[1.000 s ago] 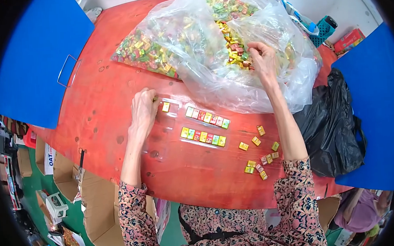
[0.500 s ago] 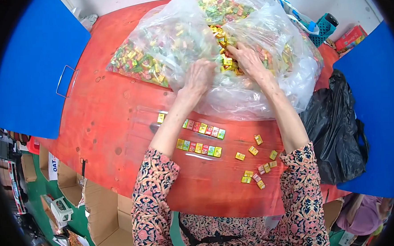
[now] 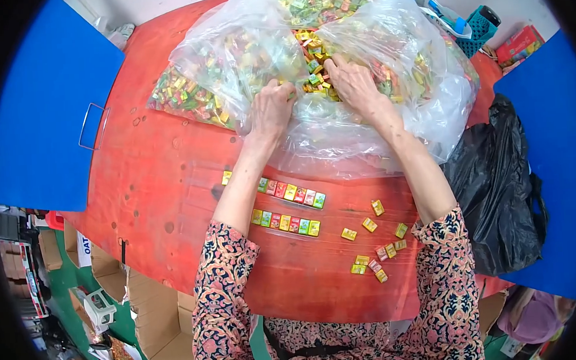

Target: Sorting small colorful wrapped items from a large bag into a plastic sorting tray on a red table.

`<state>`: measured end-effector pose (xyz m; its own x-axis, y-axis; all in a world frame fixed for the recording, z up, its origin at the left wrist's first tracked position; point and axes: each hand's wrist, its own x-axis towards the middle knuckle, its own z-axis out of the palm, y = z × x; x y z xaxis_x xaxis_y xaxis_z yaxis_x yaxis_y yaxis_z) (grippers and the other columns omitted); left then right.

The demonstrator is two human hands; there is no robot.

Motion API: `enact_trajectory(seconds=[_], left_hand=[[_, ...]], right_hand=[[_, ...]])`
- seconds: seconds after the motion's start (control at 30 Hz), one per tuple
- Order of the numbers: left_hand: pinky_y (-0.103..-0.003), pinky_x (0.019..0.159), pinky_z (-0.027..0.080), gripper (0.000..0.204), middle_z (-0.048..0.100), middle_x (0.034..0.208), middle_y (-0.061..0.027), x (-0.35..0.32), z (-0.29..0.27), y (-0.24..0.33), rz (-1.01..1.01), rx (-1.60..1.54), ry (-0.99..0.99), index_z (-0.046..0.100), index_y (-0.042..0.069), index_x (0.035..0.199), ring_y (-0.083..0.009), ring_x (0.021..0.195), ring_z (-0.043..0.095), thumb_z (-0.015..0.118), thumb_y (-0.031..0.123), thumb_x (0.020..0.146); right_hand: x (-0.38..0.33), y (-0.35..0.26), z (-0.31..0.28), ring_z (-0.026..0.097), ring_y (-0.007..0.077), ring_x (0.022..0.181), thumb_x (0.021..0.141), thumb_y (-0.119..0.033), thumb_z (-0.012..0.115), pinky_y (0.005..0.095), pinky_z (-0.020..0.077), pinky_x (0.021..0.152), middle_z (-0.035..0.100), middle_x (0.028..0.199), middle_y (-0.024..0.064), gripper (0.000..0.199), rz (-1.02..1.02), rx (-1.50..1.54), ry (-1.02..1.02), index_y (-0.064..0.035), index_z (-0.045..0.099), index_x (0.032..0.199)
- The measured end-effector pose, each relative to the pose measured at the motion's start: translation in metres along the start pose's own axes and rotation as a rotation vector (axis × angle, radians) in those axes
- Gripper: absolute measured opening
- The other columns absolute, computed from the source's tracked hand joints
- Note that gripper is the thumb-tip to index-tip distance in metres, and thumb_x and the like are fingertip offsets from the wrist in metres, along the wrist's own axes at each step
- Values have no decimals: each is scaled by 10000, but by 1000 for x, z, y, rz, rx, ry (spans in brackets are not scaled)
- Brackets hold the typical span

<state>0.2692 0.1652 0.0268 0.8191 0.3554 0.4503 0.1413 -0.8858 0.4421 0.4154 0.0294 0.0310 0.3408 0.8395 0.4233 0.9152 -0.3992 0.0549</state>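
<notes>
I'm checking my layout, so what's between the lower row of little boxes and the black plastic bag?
In the head view, loose little boxes on the red table, then your right forearm, nearer the black bag.

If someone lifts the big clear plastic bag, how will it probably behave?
The bag would likely sag, because its film is wrinkled. It is probably heavy, given the many small boxes inside. Some might spill where the right hand reaches in.

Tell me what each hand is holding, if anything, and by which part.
It cannot be told: the left hand is curled beside the opening of the bag, the right hand at the packs inside; neither grip shows clearly.
</notes>
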Motion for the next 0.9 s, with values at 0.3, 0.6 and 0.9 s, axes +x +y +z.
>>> enact_trajectory(seconds=[0.3,0.6,0.9], left_hand=[[-403,662,461,92,566,766,-137,16,18,-7,19,92,94,648,71,817,-323,739,582,653,108,733],[-381,610,458,134,591,745,-128,14,-1,-15,130,29,93,658,60,844,-267,691,598,665,123,725],[-189,367,377,455,621,723,-131,-8,-56,25,-782,-1404,-167,580,-19,998,-127,484,542,594,412,854]], right_hand=[[-2,-5,-4,598,326,710,785,-26,481,395,490,534,486,883,145,138,-46,-2,-12,-16,421,909],[-4,-14,0,613,338,693,807,-47,516,419,488,545,516,865,184,130,142,107,98,14,436,889],[-4,-37,-33,587,366,781,860,-150,540,435,463,641,528,929,212,193,182,577,411,5,474,955]])
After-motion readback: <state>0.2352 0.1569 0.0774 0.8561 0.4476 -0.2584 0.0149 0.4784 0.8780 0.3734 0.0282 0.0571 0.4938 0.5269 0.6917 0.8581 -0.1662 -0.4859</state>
